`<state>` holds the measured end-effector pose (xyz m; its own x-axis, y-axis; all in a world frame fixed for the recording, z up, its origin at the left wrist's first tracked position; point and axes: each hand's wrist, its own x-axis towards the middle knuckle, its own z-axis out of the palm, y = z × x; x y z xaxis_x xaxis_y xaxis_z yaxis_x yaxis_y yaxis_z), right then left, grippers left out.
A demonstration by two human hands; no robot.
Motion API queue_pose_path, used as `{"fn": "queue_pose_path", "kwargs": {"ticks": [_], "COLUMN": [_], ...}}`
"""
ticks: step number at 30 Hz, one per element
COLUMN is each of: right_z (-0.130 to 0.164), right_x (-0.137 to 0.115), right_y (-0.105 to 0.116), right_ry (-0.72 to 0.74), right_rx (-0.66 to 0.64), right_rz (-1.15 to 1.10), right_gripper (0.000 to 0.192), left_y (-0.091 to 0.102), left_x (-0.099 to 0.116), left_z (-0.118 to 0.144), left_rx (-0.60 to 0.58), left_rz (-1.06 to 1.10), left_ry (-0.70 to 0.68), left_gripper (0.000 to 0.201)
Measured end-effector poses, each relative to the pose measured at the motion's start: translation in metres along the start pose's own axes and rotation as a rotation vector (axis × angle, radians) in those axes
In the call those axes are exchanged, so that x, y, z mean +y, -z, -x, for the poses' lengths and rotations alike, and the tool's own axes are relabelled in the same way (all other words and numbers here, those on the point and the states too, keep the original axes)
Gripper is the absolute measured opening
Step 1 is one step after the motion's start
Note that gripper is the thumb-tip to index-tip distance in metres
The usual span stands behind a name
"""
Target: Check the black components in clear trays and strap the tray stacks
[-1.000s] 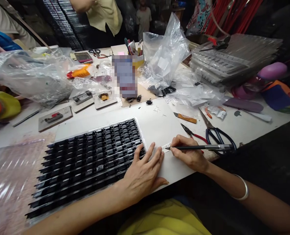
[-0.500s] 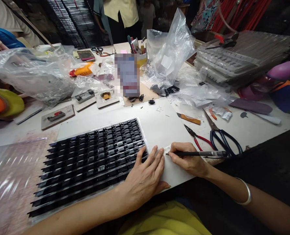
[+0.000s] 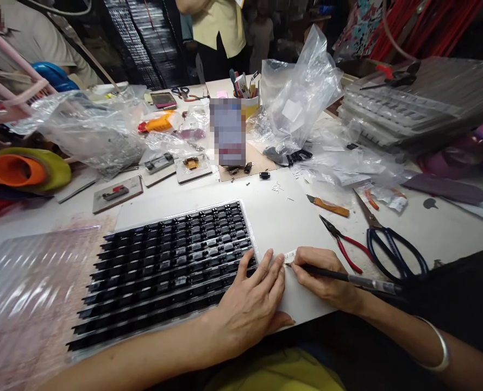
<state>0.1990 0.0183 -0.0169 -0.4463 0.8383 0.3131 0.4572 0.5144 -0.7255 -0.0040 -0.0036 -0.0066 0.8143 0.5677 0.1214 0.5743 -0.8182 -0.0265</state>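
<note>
The right hand (image 3: 322,279) was closed in a writing grip on a black pen (image 3: 347,277), its tip set against a small white label (image 3: 290,256) lying on the white board (image 3: 282,222) at the near edge of the surface (image 3: 437,228). What was marked on the label could not be read; it appeared to be a short strip of paper. The left hand (image 3: 251,301) lay flat and open, palm down, fingers spread on the board just beside the label, its fingertips close to the pen tip. Immediately left of that hand sat a tray of black components (image 3: 171,266) in rows, its right edge touching the little-finger side. Further left lay a clear ribbed plastic sheet (image 3: 29,293). Near the right hand, on its far side, lay red-handled pliers (image 3: 343,239), blue-handled scissors (image 3: 388,244) and an orange-handled knife (image 3: 326,206). Crumpled clear plastic bags (image 3: 294,103) crowded the middle of the surface, and a stack of clear trays (image 3: 408,108) stood at the far right. Nothing lay between the hands and the label. A person in a yellow shirt (image 3: 220,21) stood beyond the far edge.
</note>
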Motion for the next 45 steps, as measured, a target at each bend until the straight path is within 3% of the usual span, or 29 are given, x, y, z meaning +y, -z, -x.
{"fn": "queue_pose_path", "kwargs": {"ticks": [37,45], "right_z": [-0.0013,-0.0012], "right_x": [0.0002,0.0005], "right_y": [0.0009,0.0074], "right_ry": [-0.031,-0.133], "right_rx": [-0.006,0.039], "right_rz": [-0.046,-0.051], "right_gripper": [0.022,0.019], "left_y": [-0.0026,-0.0057], "left_x": [0.0011,0.0005], "left_z": [-0.0012,0.0004], "left_rx": [0.020,0.032], "left_rz": [0.013,0.028], "left_ry": [0.004,0.004], "left_gripper": [0.058,0.058]}}
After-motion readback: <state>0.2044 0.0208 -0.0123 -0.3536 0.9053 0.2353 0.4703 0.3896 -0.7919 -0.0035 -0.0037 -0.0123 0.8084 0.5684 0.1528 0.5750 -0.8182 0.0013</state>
